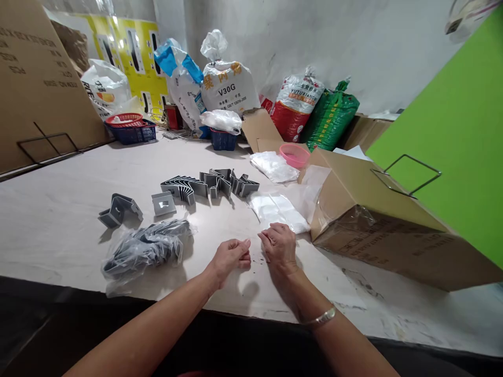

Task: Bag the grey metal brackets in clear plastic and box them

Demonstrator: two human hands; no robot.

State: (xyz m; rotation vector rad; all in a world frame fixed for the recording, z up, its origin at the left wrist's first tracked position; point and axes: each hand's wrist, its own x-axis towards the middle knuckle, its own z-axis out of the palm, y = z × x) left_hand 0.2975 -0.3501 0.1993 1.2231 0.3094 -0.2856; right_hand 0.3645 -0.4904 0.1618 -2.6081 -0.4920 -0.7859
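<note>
My left hand (231, 260) is closed in a pinch above the table, thumb on the bent fingers. Just to its right, my right hand (280, 246) is also closed, thumb and forefinger together. Anything between the fingers of either hand is too small or hidden to make out. Right beyond my right hand lies a stack of clear plastic bags (277, 209). To the left rests a plastic bag filled with grey brackets (147, 251). Behind it stand a loose bent bracket (120, 210) and a flat-faced bracket (163, 203). Several more grey brackets (181, 187) stand nested in a row.
An open cardboard box (393, 225) lies tilted at the right, beside a pink basin (294, 155) and more plastic bags (273, 166). Baskets (135, 133) and a blue crate (223, 140) stand farther back, before full sacks (230, 89). A large carton (43, 84) rises at the left.
</note>
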